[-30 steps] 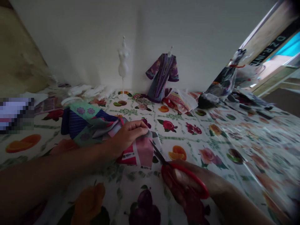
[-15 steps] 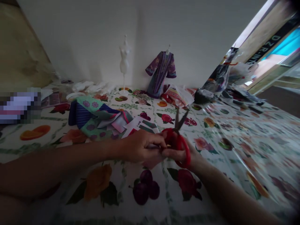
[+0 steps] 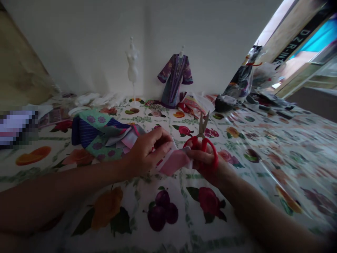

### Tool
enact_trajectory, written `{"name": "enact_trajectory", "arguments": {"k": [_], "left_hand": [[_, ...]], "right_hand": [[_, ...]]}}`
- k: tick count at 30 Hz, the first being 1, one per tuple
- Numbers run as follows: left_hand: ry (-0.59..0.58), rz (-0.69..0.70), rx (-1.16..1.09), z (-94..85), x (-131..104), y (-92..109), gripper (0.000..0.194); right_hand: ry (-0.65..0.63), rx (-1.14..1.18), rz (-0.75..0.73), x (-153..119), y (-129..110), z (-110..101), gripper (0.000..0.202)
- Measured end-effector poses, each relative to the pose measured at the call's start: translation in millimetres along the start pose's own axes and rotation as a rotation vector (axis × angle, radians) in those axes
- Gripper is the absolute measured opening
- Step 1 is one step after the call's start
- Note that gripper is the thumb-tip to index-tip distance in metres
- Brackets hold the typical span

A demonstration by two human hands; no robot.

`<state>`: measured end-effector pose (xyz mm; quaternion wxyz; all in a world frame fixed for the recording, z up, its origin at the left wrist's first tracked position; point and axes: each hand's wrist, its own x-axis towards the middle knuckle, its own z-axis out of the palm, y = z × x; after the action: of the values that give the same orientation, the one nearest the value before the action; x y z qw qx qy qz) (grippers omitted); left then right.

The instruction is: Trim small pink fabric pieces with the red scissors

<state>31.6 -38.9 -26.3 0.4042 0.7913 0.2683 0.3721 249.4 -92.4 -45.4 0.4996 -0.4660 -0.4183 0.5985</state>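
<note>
Pinching one pink piece [image 3: 174,162] in left hand [image 3: 150,149] and right hand [image 3: 207,163], above flowered tablecloth [image 3: 143,242]. Gripping one pair of red scissors [image 3: 215,158] in right hand too, blades parted. Hiding part of pink piece behind left fingers [image 3: 161,151]. Lying just beyond left hand: one blue-green cloth heap [image 3: 92,133]. Standing near wall [image 3: 92,42]: two white dress stands [image 3: 133,66], one bare, one wearing purple robe [image 3: 175,79].

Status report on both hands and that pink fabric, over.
Left hand pinching pink fabric; right hand gripping its other end, red scissors looped on fingers, blades apart, pointing away. Nothing between hands and fabric.
</note>
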Motion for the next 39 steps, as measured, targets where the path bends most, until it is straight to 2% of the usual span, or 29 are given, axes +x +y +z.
{"name": "enact_trajectory", "arguments": {"k": [5, 8, 10, 12, 14, 15, 18, 20, 24, 27, 31, 33, 34, 37, 39], "left_hand": [[-0.181, -0.197, -0.148, -1.0, -1.0, -6.6, 0.040], [-0.322, -0.317, -0.116, 1.4, -1.4, -8.7, 0.049], [-0.457, -0.279, 0.022, 3.9, -2.3, -7.8, 0.049], [-0.535, -0.113, 0.174, 6.7, -3.7, -6.3, 0.045], [-0.526, 0.028, 0.263, 9.1, -5.4, -5.2, 0.040], [-0.527, 0.055, 0.275, 10.1, -6.2, -4.8, 0.035], [-0.588, 0.061, 0.293, 12.4, -8.3, -4.7, 0.019], [-0.632, 0.086, 0.323, 14.1, -9.8, -5.3, 0.016], [-0.622, 0.128, 0.397, 20.7, -14.5, -8.8, 0.020], [-0.606, 0.176, 0.491, 26.7, -18.3, -13.2, 0.032], [-0.499, 0.088, 0.618, 26.5, -17.3, -20.3, 0.045], [-0.378, 0.007, 0.525, 22.3, -13.1, -22.7, 0.045], [-0.316, -0.032, 0.392, 20.0, -10.2, -23.3, 0.046], [-0.184, -0.182, -0.270, 15.4, -0.8, -24.3, 0.056], [-0.147, -0.351, -0.728, 15.0, 4.5, -25.7, 0.056]], "right_hand": [[0.087, 0.165, 0.010, 4.2, -9.0, -0.5, 0.019], [0.110, 0.220, 0.029, 2.8, -11.2, -0.9, 0.017], [0.122, 0.259, 0.039, 2.0, -10.6, -2.6, 0.016], [0.136, 0.296, 0.047, 1.4, -9.6, -5.2, 0.014], [0.146, 0.326, 0.054, 0.8, -9.4, -8.5, 0.014], [0.148, 0.336, 0.052, 0.4, -9.7, -10.1, 0.015], [0.141, 0.352, 0.019, -1.3, -13.0, -13.7, 0.015], [0.128, 0.352, -0.015, -3.0, -16.5, -14.5, 0.016], [0.095, 0.363, -0.064, -8.0, -24.0, -11.0, 0.017], [0.074, 0.400, -0.076, -12.1, -28.1, -5.5, 0.017], [0.041, 0.431, -0.057, -14.8, -30.1, -0.1, 0.019], [0.041, 0.424, -0.055, -14.1, -29.3, 0.4, 0.016], [0.045, 0.413, -0.054, -13.3, -28.5, 0.2, 0.015], [0.055, 0.357, -0.049, -9.9, -25.1, -1.3, 0.011], [0.047, 0.313, -0.040, -7.4, -22.3, -2.3, 0.012]]}}
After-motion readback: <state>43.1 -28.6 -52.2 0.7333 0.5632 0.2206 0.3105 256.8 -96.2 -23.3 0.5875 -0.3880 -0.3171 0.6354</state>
